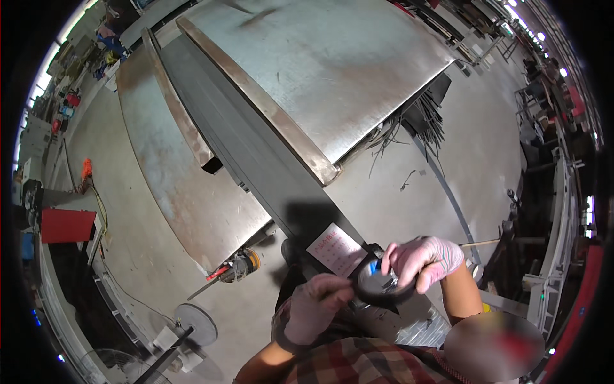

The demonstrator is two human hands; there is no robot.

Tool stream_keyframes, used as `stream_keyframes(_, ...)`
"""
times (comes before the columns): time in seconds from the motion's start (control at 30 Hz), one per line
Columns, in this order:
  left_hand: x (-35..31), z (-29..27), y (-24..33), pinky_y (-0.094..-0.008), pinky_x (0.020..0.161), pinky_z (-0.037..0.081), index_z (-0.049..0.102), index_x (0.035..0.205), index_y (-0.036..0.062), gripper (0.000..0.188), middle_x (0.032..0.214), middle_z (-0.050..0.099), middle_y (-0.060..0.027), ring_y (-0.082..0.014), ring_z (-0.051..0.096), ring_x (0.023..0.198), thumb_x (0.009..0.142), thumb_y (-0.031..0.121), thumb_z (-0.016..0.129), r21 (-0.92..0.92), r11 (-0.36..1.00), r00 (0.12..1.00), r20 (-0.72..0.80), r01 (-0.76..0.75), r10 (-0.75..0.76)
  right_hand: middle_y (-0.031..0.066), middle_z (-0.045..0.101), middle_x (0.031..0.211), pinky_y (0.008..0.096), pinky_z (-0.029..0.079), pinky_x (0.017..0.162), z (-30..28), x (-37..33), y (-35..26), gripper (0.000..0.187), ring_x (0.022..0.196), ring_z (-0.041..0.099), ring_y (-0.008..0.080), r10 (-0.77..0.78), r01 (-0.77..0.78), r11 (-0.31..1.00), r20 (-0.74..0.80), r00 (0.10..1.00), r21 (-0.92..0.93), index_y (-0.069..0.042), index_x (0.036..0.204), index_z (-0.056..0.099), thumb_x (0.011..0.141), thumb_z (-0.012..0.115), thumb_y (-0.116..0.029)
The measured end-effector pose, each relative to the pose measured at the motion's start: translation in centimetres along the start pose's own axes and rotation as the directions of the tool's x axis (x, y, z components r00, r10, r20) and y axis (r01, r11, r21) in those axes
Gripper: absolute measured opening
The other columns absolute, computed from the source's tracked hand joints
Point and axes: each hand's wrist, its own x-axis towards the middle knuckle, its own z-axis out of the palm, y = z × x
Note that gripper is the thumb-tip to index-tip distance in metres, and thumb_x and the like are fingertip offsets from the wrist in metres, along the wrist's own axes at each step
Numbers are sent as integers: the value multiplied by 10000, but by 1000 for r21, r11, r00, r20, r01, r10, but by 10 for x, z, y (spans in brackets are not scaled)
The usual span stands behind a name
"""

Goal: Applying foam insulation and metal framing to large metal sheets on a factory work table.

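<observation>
My right hand (pixel 427 261), in a whitish-pink work glove, grips a thick black ring that looks like a roll of tape (pixel 389 299) by its right and upper side. Something small and blue shows within the ring near my fingers. Close by the ring's left edge is my gloved left hand (pixel 314 306), its fingers closed in a pinch; what they hold, if anything, is hidden. Just beyond the ring, a white paper sheet with red print (pixel 337 249) lies on the near end of a long dark grey metal strip (pixel 256 137).
Two large metal-topped tables (pixel 339 70) flank the strip, with raised metal bars (pixel 256 96) along it. Black strips (pixel 425 118) hang under the right table. A yellow-and-black tool (pixel 245 264) sits below the left table's near corner. A round grey disc (pixel 196 324) stands lower left.
</observation>
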Motion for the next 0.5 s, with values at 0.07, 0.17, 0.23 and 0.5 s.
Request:
stream_keyframes(0.07, -13, -1, -7, -230, 720, 473, 581, 955, 1, 176, 899, 618, -38, -123, 578, 827, 796, 24, 654, -101, 991, 986, 132, -90, 103, 108, 620, 810, 428, 456, 818, 13, 5, -1, 316, 769, 583, 258, -58, 50, 994, 88, 994, 98, 15, 938, 653, 858, 656, -291)
stream_keyframes(0.17, -25, -15, -9, -235, 699, 458, 536, 881, 14, 65, 832, 578, -42, -144, 555, 761, 849, 64, 562, -85, 928, 860, 351, -364, 369, 159, 619, 817, 450, 445, 764, 11, 18, -18, 261, 734, 577, 311, 142, -157, 978, 110, 984, 139, 60, 924, 648, 890, 623, -198)
stream_keyframes(0.23, -53, -38, -20, -251, 679, 453, 533, 885, 15, 91, 802, 577, -57, -126, 547, 756, 873, 101, 506, -140, 977, 987, -2, -161, 162, 142, 631, 823, 410, 452, 742, -5, 22, -30, 235, 788, 596, 282, 356, -358, 914, -46, 933, -192, 19, 925, 657, 882, 637, -211)
stream_keyframes(0.5, 47, -42, -194, -352, 769, 471, 550, 1090, 45, 243, 1020, 577, -117, -281, 565, 925, 868, 143, 572, 181, 982, 998, -5, -59, 61, 170, 567, 1064, 430, 394, 878, 4, -8, 71, 325, 965, 545, 348, -147, -418, -192, -395, 907, -888, -2, 937, 575, 773, 680, -261)
